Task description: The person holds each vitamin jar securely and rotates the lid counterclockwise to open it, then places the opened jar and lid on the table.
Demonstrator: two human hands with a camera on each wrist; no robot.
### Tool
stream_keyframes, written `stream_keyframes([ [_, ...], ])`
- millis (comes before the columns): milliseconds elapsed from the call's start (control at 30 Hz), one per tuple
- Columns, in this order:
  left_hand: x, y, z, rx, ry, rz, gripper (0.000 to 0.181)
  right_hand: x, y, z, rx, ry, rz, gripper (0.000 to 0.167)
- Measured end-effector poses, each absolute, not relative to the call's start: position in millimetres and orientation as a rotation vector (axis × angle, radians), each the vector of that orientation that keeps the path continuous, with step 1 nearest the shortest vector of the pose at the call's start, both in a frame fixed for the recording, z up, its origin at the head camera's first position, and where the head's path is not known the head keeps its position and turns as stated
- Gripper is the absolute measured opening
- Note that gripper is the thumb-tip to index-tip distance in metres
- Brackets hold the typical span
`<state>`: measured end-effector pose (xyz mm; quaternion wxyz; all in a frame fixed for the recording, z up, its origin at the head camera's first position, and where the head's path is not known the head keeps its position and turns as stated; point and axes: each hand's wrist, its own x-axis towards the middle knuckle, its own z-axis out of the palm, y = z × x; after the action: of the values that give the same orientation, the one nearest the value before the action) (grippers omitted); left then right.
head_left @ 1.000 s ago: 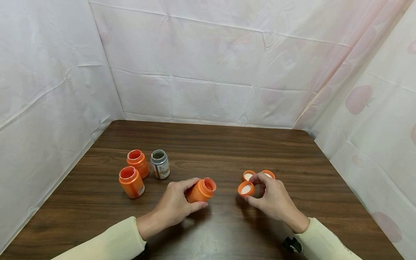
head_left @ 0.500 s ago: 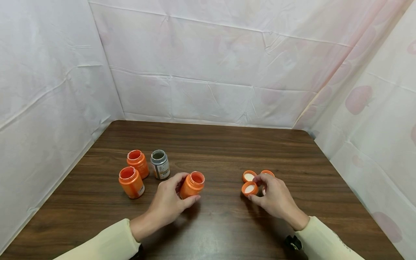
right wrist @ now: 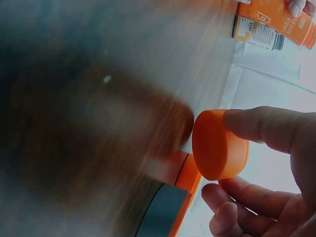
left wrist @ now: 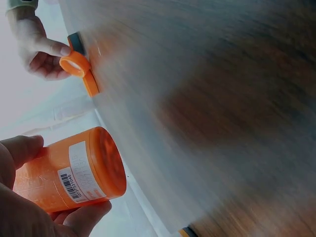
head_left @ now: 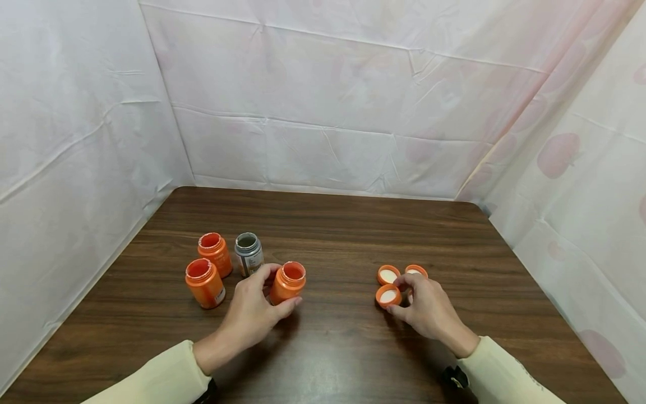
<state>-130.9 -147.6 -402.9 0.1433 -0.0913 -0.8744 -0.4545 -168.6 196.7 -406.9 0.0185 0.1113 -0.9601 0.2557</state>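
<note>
My left hand (head_left: 247,306) grips an open orange jar (head_left: 287,285) round its side, mouth up and tilted slightly. In the left wrist view the underside and a white barcode label (left wrist: 79,173) of that jar show, held off the table. Between thumb and fingers my right hand (head_left: 426,303) pinches an orange cap (head_left: 388,295), its white liner facing up. In the right wrist view this cap (right wrist: 217,145) appears just above the table. Beside it lie more orange caps, one (head_left: 388,274) behind and another (head_left: 416,270) partly covered by the fingers.
Two open orange jars (head_left: 204,284) stand at the left of the brown wooden table (head_left: 333,224). An open grey jar (head_left: 249,252) with a label stands just behind my left hand. White sheeting (head_left: 323,101) hangs along the back and sides.
My left hand has moved left with the orange jar, towards the grey jar, and the jar has become more upright. My right hand has shifted the cap slightly right and lower.
</note>
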Motion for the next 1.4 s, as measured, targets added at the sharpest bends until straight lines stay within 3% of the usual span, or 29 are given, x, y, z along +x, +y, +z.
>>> stream_keyframes([
  [667,-131,-157,-403,-0.161,-2.553,-1.2,0.062,-168,200,-412,0.427,-2.969,0.556,0.039],
  [1400,-136,-170,-404,0.06,-2.576,-1.23,0.072,-152,193,-394,0.479,-2.852,0.65,0.037],
])
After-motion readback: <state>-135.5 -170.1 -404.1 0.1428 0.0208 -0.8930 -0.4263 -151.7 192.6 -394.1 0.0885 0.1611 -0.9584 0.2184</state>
